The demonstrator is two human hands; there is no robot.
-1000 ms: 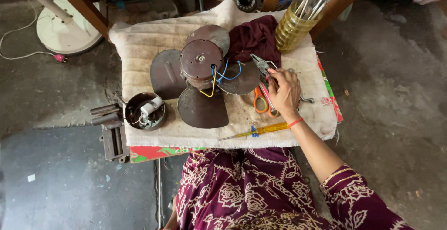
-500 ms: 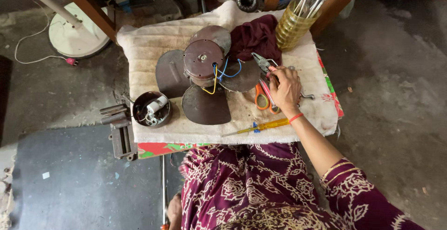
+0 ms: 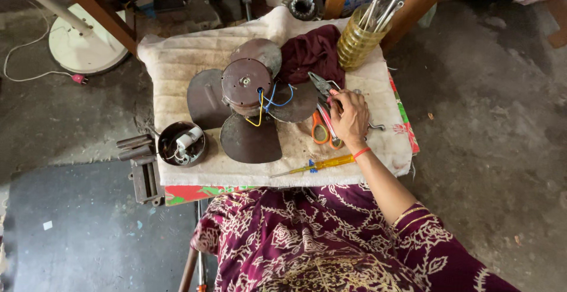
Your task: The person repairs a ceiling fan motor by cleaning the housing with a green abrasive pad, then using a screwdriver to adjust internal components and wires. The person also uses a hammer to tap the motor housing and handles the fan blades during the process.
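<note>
My right hand (image 3: 349, 118) lies on the cloth-covered table (image 3: 177, 62), fingers curled around the red handles of grey pliers (image 3: 322, 84), whose jaws point toward the far side. Orange-handled scissors (image 3: 319, 134) lie just under the hand. To the left sits a brown fan (image 3: 245, 82) with a round motor hub, three blades, and yellow and blue wires (image 3: 264, 104) coming out of it. A yellow-handled screwdriver (image 3: 326, 163) lies near the front edge. My left hand is out of sight.
A maroon rag (image 3: 313, 50) and a yellow jar of metal tools (image 3: 356, 44) stand at the back. A round metal cap (image 3: 181, 144) holding small parts sits front left. On the floor are a white round fan base (image 3: 82, 47) and a metal block (image 3: 144, 177).
My right hand stays on the pliers beside the scissors. Only the view has shifted a little.
</note>
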